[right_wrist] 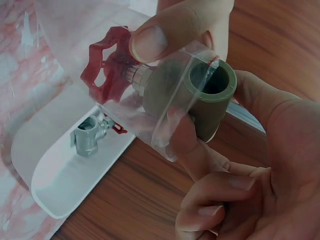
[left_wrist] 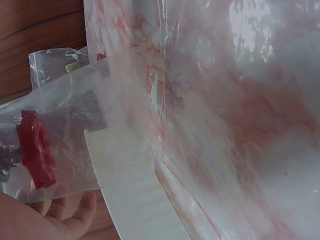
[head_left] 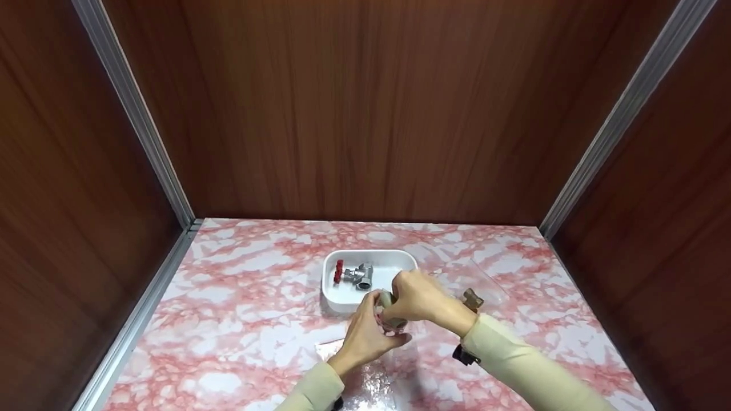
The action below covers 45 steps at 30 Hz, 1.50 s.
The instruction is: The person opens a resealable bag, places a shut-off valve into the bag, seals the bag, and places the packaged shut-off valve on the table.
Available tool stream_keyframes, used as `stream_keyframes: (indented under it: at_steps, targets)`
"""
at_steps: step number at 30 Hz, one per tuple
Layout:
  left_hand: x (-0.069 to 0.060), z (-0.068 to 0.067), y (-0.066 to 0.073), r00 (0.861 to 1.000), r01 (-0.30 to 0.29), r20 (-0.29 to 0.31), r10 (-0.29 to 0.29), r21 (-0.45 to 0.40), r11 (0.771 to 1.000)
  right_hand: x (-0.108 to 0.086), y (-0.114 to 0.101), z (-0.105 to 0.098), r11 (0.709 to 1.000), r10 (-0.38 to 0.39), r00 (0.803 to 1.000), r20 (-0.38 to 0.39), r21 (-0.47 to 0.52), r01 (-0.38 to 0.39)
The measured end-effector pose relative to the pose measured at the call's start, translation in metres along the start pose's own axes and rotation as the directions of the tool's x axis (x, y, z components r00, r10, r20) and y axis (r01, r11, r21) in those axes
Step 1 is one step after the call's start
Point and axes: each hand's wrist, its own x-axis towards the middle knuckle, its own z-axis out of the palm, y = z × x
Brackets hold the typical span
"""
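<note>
Between my two hands is a green valve (right_wrist: 212, 110) with a red handwheel (right_wrist: 107, 65), partly inside a clear plastic bag (right_wrist: 172, 110). My left hand (head_left: 365, 334) holds the valve through the plastic, its thumb (right_wrist: 152, 42) lying near the handwheel. My right hand (head_left: 420, 297) grips the green body near its round opening, which sticks out past the bag's edge. In the left wrist view the red handwheel (left_wrist: 36, 150) shows through the film above curled fingers (left_wrist: 80, 215). Much of the valve is hidden by the hands in the head view.
Just beyond the hands stands a white tray (head_left: 337, 305) holding a metal valve (head_left: 360, 275) with a red handwheel. A brass fitting (head_left: 472, 298) lies right of the right wrist. Shiny clear plastic (head_left: 374, 385) lies at the front of the marbled table (head_left: 228, 319). Brown panels enclose it.
</note>
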Motion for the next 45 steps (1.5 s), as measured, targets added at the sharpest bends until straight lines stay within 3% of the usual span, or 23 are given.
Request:
stream_keyframes:
  at_steps: [6,20,26,39,45]
  targets:
    - [0.0,0.001,0.0,1.0,-0.009,-0.007,0.01,0.013,1.0,0.002,0.0,0.002,1.0,-0.003,1.0,0.005,-0.03,0.003]
    - [0.003,0.003,0.002,1.0,0.001,-0.024,-0.001,0.016,1.0,0.009,-0.002,0.015,0.983,0.079,0.997,0.017,-0.168,-0.075]
    - [0.004,0.005,0.001,1.0,-0.006,-0.024,0.006,0.016,1.0,0.011,-0.001,0.021,0.984,0.078,0.996,0.046,-0.163,-0.069]
    - [0.006,0.003,-0.017,0.999,-0.032,0.038,0.029,0.066,0.997,0.015,0.002,0.035,0.982,0.099,0.994,0.042,-0.165,-0.091]
    - [0.008,0.006,-0.022,0.999,-0.032,0.023,0.031,0.064,0.997,0.018,0.001,0.042,0.977,0.122,0.99,0.067,-0.185,-0.108]
